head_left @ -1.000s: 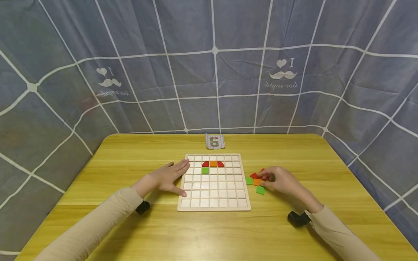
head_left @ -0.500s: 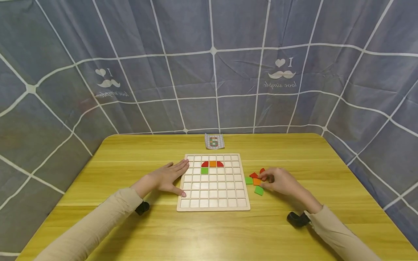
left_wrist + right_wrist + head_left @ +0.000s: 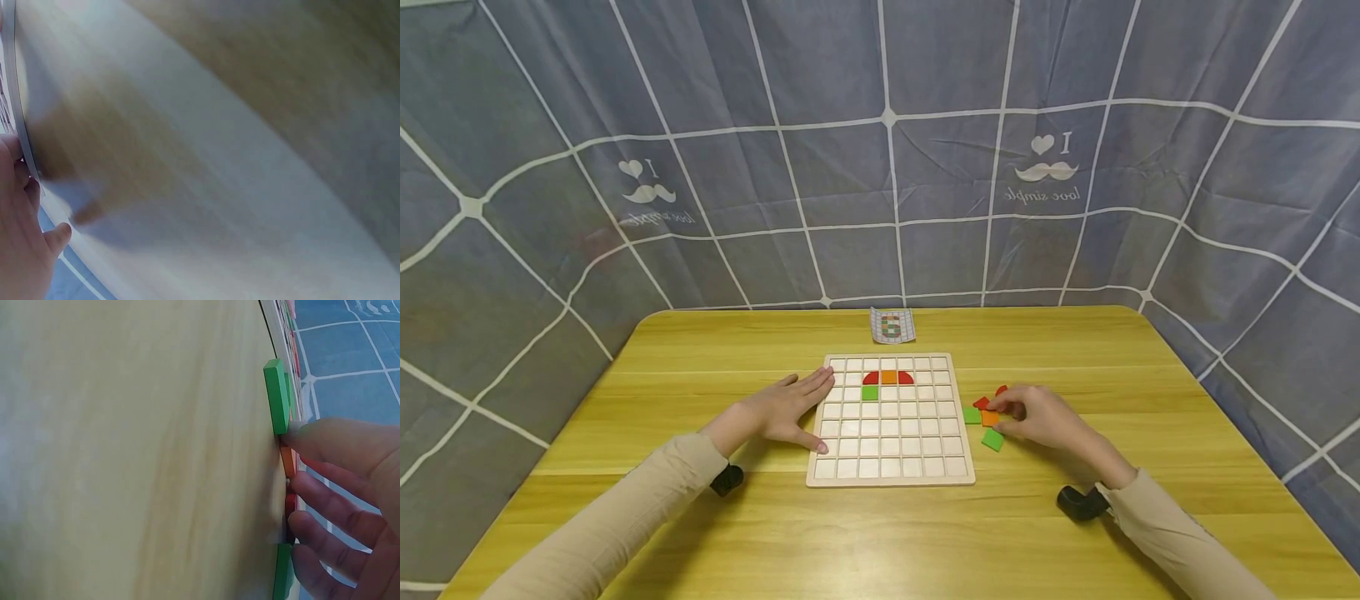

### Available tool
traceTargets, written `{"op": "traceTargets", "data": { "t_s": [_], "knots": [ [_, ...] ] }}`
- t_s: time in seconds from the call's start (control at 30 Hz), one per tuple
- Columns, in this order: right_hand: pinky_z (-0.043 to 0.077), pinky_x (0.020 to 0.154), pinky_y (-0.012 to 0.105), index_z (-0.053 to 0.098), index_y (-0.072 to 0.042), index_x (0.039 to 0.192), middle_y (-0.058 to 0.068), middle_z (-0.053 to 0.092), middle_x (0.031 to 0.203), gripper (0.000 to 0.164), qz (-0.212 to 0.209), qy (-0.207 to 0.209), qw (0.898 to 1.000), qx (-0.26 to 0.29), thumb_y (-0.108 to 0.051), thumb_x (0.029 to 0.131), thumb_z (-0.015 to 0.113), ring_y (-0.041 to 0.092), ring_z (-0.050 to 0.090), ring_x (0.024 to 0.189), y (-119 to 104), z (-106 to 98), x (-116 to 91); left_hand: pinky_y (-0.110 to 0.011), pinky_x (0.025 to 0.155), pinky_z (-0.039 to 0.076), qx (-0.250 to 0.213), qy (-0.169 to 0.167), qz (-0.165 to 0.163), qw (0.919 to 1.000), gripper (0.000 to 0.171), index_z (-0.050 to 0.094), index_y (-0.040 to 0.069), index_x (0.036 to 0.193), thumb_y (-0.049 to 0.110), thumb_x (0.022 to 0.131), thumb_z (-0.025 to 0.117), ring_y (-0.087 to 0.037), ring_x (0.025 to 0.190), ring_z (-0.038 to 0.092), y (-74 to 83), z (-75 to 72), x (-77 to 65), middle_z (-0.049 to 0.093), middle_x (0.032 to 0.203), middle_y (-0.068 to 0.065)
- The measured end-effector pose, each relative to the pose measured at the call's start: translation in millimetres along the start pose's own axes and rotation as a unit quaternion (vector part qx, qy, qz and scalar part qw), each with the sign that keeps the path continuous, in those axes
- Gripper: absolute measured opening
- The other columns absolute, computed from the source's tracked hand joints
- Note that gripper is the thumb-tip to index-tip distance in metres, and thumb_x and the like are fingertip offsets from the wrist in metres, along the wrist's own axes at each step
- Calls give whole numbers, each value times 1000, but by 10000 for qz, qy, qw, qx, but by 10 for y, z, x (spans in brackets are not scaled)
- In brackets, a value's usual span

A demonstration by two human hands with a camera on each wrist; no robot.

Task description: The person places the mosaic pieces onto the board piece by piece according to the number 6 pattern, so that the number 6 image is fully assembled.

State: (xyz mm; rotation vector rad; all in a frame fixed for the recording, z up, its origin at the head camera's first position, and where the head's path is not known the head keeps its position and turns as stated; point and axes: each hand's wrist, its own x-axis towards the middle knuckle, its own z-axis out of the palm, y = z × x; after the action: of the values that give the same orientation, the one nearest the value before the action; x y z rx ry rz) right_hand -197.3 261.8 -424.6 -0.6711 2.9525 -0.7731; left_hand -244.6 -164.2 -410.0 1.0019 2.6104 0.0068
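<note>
In the head view, my left hand is spread wide, fingertips and thumb on the left edge of the pale wooden grid board, which lies flat on the yellow wood-grain surface. My right hand is narrowed at the loose tiles right of the board, near the flat orange square tile and flat red tile. The left wrist view shows fingers at the board's rim. In the right wrist view, my fingers curve beside the tiles; I cannot tell whether they pinch one.
</note>
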Motion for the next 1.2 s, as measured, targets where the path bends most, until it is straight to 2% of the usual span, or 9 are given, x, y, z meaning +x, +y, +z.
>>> {"op": "traceTargets", "data": {
  "t_s": [0.27, 0.6, 0.77, 0.97, 1.2],
  "knots": [
    [39, 57, 18, 74, -13, 101, -9, 66, 82, 25, -25, 10, 10000, -65, -19, 77, 78, 2, 44, 63, 29, 0, -21, -55, 120, 12, -21, 2, 9, 10000, 114, 6, 6, 155, 74, 78, 55, -28, 151, 6, 5, -2, -12, -1, 163, -12],
    [36, 54, 19, 75, -12, 97, -9, 64, 76, 24, 357, -68, 9993, -63, -22, 75, 79, 6, 44, 61, 2, -53, -21, -55, 120, 12, -49, 31, -23, 10000, 113, 7, 6, 155, 73, 79, 56, -28, 151, 6, 9, -10, -21, -1, 163, -12],
    [36, 54, 19, 76, -12, 95, -10, 65, 75, 22, 352, -55, 9993, -89, -22, 75, 79, 5, 44, 61, 2, -47, -5, -55, 120, 12, -39, 37, -20, 10000, 113, 7, 6, 155, 74, 79, 55, -28, 151, 6, 13, -14, -19, -1, 163, -12],
    [37, 54, 20, 76, -15, 91, -9, 60, 71, 19, 368, 30, 9991, -227, -22, 74, 77, 6, 46, 61, 8, -43, -5, -55, 120, 12, -23, 22, 2, 10000, 113, 8, 6, 155, 74, 79, 55, -28, 151, 6, 18, -17, -14, 0, 163, -13],
    [42, 58, 20, 75, -11, 94, -8, 64, 74, 22, 331, 153, 9990, -264, -22, 75, 76, 5, 49, 64, -12, -32, -2, -55, 120, 12, 25, 2, 30, 10000, 114, 6, 6, 155, 75, 79, 54, -28, 151, 5, 0, -9, -3, -1, 163, -12]
  ]
}}
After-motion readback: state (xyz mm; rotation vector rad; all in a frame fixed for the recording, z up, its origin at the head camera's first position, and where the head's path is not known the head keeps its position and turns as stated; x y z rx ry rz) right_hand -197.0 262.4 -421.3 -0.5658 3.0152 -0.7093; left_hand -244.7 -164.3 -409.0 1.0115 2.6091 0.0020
